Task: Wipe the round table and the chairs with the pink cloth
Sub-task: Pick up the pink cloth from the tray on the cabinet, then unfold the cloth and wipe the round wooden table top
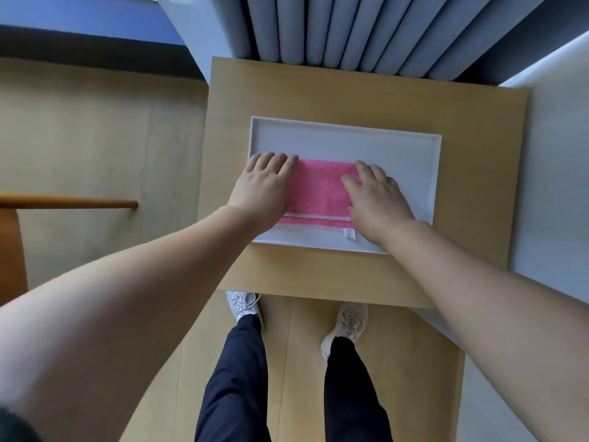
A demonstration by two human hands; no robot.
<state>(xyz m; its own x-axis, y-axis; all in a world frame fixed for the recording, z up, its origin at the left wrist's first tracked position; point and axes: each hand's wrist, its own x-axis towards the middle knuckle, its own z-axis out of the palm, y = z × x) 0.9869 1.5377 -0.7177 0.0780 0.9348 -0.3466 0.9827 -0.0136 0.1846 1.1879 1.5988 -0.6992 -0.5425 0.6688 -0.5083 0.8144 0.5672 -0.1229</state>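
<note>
- Left hand laid flat on the left end of the pink cloth, fingers straight and together, tips reaching past the cloth's far edge onto the tray.
- Right hand laid flat on the right end of the cloth, fingers straight, thumb spread across the pink fabric.
- Neither hand curled round anything; both palms down, pressing or resting on the cloth.
- Cloth folded into a neat rectangle, lying between and under the two hands, with a white stripe along its near edge and a small label at the near right corner.
- Cloth inside a white tray, in the tray's near half.
- Tray on a light wooden surface, near its middle.
- Grey curtain hanging behind the surface.
- Two shoes and dark trousers below, on a wooden floor.
</note>
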